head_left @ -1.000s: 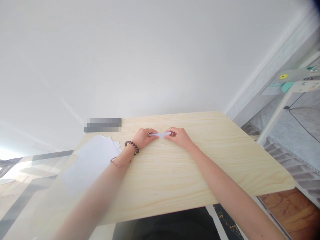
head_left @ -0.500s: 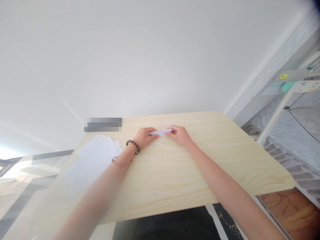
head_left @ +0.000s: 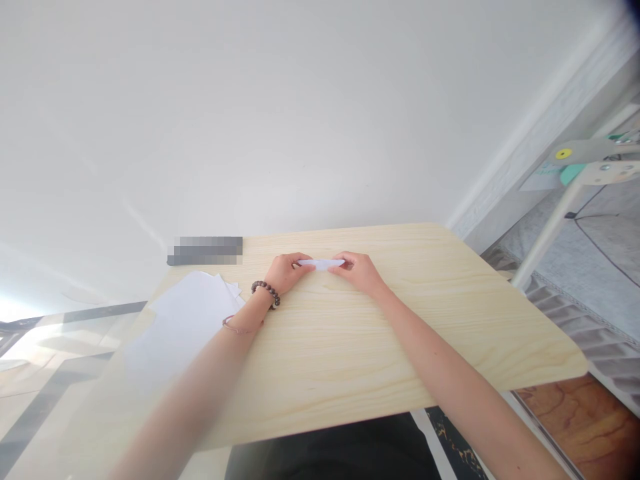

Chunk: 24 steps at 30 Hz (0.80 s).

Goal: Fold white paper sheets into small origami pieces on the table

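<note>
A small folded piece of white paper (head_left: 323, 265) spans the gap between my two hands, over the far half of the table. My left hand (head_left: 286, 272) pinches its left end between thumb and fingers; a dark bead bracelet and a thin bangle circle that wrist. At the other end, my right hand (head_left: 361, 270) has its thumb and fingers closed on the paper. Both ends of the strip are partly hidden by my fingertips.
Loose white paper sheets (head_left: 185, 327) lie on the left of the light wooden table (head_left: 340, 367), partly behind my left forearm. A pixelated dark object (head_left: 205, 251) is at the back left. A wall rises behind, and a pale metal frame (head_left: 550, 227) stands at the right.
Both hands keep hold of the folded paper. My left fingers have shifted very slightly left, and the strip looks a little more level. Otherwise the scene is almost the same.
</note>
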Motion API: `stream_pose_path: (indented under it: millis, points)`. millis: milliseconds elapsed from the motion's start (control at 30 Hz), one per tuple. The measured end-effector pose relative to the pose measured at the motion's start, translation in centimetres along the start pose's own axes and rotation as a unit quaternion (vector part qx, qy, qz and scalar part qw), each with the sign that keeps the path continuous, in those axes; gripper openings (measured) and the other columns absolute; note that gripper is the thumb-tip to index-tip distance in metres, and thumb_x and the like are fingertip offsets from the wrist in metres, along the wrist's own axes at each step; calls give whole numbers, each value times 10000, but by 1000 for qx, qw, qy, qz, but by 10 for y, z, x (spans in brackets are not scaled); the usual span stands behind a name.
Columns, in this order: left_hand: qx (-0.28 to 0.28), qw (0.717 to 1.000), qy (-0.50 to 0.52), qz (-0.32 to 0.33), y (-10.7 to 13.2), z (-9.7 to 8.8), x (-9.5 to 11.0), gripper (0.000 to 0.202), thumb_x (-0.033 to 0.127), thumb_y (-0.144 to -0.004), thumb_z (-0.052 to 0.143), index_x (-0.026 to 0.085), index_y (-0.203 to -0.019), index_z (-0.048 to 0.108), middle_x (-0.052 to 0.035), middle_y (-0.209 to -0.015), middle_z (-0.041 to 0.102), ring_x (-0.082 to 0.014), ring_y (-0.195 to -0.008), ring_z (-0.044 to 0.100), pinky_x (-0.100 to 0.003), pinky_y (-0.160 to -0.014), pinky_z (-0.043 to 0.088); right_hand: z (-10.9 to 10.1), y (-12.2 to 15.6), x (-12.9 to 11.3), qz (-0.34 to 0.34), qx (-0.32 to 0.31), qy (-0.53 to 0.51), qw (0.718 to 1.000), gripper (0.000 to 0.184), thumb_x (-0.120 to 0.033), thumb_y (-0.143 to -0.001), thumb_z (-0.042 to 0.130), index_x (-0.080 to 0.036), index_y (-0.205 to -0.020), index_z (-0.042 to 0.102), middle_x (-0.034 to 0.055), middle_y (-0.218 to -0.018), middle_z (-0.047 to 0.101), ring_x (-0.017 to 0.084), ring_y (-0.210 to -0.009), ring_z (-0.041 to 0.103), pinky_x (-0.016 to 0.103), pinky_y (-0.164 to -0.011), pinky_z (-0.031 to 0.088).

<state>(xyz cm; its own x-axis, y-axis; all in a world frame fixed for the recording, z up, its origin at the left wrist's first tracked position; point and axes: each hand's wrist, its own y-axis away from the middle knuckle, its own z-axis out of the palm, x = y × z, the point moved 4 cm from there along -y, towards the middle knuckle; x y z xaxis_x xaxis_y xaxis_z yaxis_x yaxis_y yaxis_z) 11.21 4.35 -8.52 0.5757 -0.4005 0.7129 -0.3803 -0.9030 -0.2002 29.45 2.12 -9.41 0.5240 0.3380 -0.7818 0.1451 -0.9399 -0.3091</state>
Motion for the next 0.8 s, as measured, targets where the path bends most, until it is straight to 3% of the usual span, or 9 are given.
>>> stream_pose_path:
  millis: [300,600,800]
  points:
    - [-21,999,35,-16,1,1,0,413,458,-763,434,147,-926,651,-16,-655,664,-79,-415,368,-211,-419,268,-1,-2,2,14,-3,-3,1000,269,-398,-698,558,-170,-808,650,0,-644,608,103,-571,497,215,-546,363]
    - [-33,994,100,-29,-1,5,-2,462,476,-785,399,123,-1002,605,-37,-574,657,-107,-431,466,-206,-442,291,-5,-2,-3,13,-9,24,1000,407,-465,-789,407,-163,-729,673,-22,-499,501,71,-448,332,210,-450,243]
    - [-20,997,72,-32,1,3,1,442,513,-765,418,143,-857,641,-34,-620,660,-113,-480,514,-207,-456,334,-4,-1,-3,5,1,22,1000,358,-441,-774,448,-163,-734,670,-6,-590,594,89,-512,456,206,-502,318]
